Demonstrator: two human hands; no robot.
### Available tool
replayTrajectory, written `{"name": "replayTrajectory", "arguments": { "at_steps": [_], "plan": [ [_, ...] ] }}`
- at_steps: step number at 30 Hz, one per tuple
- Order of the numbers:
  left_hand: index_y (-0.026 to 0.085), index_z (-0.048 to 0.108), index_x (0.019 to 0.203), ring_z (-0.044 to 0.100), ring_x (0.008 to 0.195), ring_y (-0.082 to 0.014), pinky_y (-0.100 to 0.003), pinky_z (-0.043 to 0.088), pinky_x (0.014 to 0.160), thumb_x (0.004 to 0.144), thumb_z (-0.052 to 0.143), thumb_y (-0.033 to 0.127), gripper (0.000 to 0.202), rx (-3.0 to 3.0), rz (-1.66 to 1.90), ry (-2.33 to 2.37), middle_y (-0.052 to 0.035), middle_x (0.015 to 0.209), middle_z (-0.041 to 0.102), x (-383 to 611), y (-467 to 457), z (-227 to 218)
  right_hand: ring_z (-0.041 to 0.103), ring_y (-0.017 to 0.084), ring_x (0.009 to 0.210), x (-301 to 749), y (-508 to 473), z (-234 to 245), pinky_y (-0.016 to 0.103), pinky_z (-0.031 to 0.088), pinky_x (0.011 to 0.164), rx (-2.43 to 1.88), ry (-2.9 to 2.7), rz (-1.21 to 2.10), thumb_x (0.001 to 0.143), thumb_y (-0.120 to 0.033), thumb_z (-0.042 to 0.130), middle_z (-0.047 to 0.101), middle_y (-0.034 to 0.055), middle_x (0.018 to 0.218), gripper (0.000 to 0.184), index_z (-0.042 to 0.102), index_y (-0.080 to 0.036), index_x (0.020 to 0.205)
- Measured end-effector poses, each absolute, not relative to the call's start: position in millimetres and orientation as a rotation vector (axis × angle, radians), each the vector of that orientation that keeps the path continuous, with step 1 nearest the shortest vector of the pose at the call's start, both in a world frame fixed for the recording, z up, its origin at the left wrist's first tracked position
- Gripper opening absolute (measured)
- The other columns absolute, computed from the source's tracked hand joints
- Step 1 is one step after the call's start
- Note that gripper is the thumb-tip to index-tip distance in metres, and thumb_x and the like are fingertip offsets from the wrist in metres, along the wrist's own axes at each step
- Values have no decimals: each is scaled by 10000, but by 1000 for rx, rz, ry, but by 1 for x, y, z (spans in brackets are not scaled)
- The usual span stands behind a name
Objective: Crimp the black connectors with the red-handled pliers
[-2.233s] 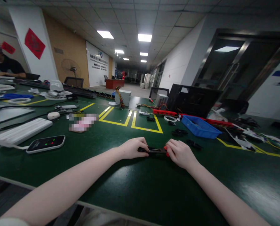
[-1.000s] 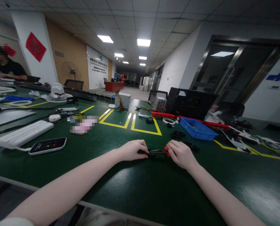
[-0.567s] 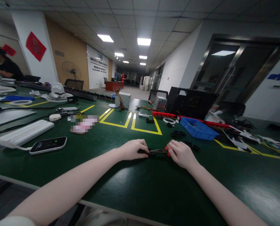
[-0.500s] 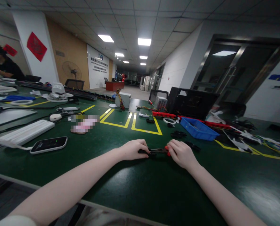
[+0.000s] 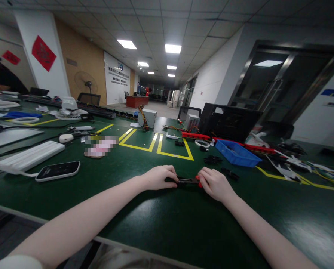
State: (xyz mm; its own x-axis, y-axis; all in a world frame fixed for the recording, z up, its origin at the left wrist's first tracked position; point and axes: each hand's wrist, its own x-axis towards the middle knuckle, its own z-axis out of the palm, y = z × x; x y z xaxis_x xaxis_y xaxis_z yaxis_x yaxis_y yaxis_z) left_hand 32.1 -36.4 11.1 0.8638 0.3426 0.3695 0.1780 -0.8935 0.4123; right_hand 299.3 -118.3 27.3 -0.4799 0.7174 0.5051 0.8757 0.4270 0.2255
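Just above the front part of the table (image 5: 167, 228), midway between the two hands, I saw a pair of pliers (image 5: 189, 181) lying almost level, its metal nose pointing to the left hand (image 5: 162, 177) and its red handles to the right hand (image 5: 214, 183). The right hand's fingers were curled closed around those handles, seemingly to control the squeeze. The left hand's fingers were drawn together in a pinch on a small dark piece (image 5: 171, 179), right by the pliers' tip, I would guess to steady it against the tool's pull. Whether the tip actually bit on it I couldn't tell; the fingers covered too much. Both forearms came in low from either side, which looked a sensible way to keep the work centred. Beyond the right hand lay some black parts (image 5: 213, 160), near a blue tray (image 5: 239, 158), placed, I supposed, within easy reach. Straight ahead, yellow tape (image 5: 135, 147) marked out shapes on the tabletop, perhaps to give things set places. Off to the left sat a dark-faced device (image 5: 58, 172) beside a long white block (image 5: 30, 155), and at the far left another person (image 5: 8, 80) leaned over the table.
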Motion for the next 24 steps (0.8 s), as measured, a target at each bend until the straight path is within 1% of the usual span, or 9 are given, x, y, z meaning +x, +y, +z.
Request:
{"name": "replayTrajectory", "arguments": {
  "at_steps": [6, 9, 11, 14, 16, 19, 21, 24],
  "plan": [
    [204, 758, 1011, 642, 981, -191, -299, 505, 876, 871, 709, 264, 160, 2657, 637, 381, -56, 1119, 642, 32, -34, 10, 533, 143, 651, 294, -120, 27, 293, 375, 644, -1385, -2363, -660, 992, -240, 351, 622, 55, 795, 318, 601, -174, 807],
    [190, 765, 995, 647, 980, -185, -285, 505, 882, 869, 711, 257, 153, 2644, 638, 370, -58, 1111, 651, 31, -33, 10, 539, 150, 667, 290, -122, 28, 298, 375, 649, -1396, -2378, -654, 1003, -288, 353, 616, 58, 804, 324, 599, -180, 822],
    [192, 767, 1000, 648, 983, -185, -281, 503, 887, 871, 709, 258, 156, 2639, 642, 370, -58, 1105, 654, 30, -32, 9, 545, 158, 680, 289, -123, 29, 301, 380, 648, -1395, -2401, -649, 991, -372, 408, 616, 61, 823, 305, 602, -184, 850],
    [201, 767, 1001, 651, 982, -187, -282, 502, 889, 871, 708, 263, 156, 2638, 641, 371, -55, 1102, 655, 31, -31, 8, 556, 175, 707, 289, -123, 31, 305, 390, 646, -1390, -2439, -645, 919, -499, 532, 618, 64, 854, 320, 607, -190, 888],
    [201, 766, 1006, 651, 982, -188, -284, 502, 892, 871, 708, 266, 161, 2640, 640, 367, -55, 1102, 656, 31, -31, 8, 558, 182, 713, 290, -123, 31, 308, 391, 643, -1396, -2447, -648, 888, -512, 572, 616, 64, 841, 322, 601, -194, 850],
    [197, 764, 1013, 651, 987, -189, -286, 500, 897, 873, 705, 266, 166, 2646, 638, 359, -59, 1104, 657, 32, -30, 7, 552, 189, 700, 291, -122, 32, 318, 391, 647, -1407, -2449, -661, 883, -490, 581, 611, 60, 781, 308, 582, -200, 781],
    [197, 762, 1020, 650, 989, -189, -285, 499, 897, 876, 702, 266, 171, 2649, 639, 355, -60, 1106, 658, 32, -30, 7, 554, 193, 703, 292, -122, 33, 333, 405, 685, -1405, -2456, -670, 879, -490, 583, 617, 56, 763, 307, 582, -202, 771],
    [194, 758, 1036, 650, 987, -193, -289, 499, 893, 878, 698, 268, 184, 2650, 646, 356, -62, 1104, 660, 32, -31, 7, 576, 203, 748, 293, -121, 34, 381, 415, 835, -1394, -2464, -689, 876, -497, 577, 638, 57, 779, 310, 600, -201, 789]
  ]
}}
